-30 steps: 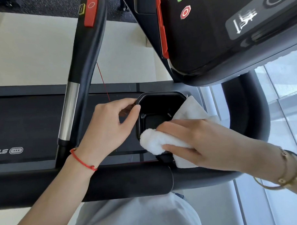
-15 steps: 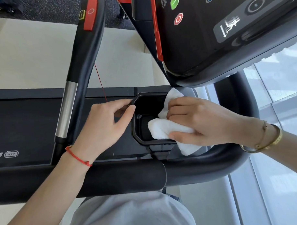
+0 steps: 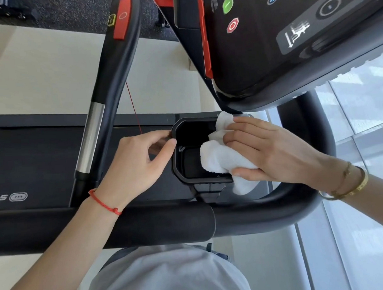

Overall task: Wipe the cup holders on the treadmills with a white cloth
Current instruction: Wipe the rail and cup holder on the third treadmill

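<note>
Head view: cup holder (image 3: pixel 187 166) sits between the hands — left hand (image 3: pixel 135 166) pinches its left rim; right hand (image 3: pixel 273 155), nearer its right wall, grips the white cloth (image 3: pixel 221 159) draped over that edge.

bright daylight from right; window (image 3: pixel 363 108) glare; wide-angle edge bending; sharp

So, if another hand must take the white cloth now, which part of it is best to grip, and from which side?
Probably the bunched fold of the white cloth that bulges over the cup holder, coming from the left. That lump is thick and free, while the right hand covers the cloth's right part. The left hand grips the holder's left rim, crowding that approach.
</note>
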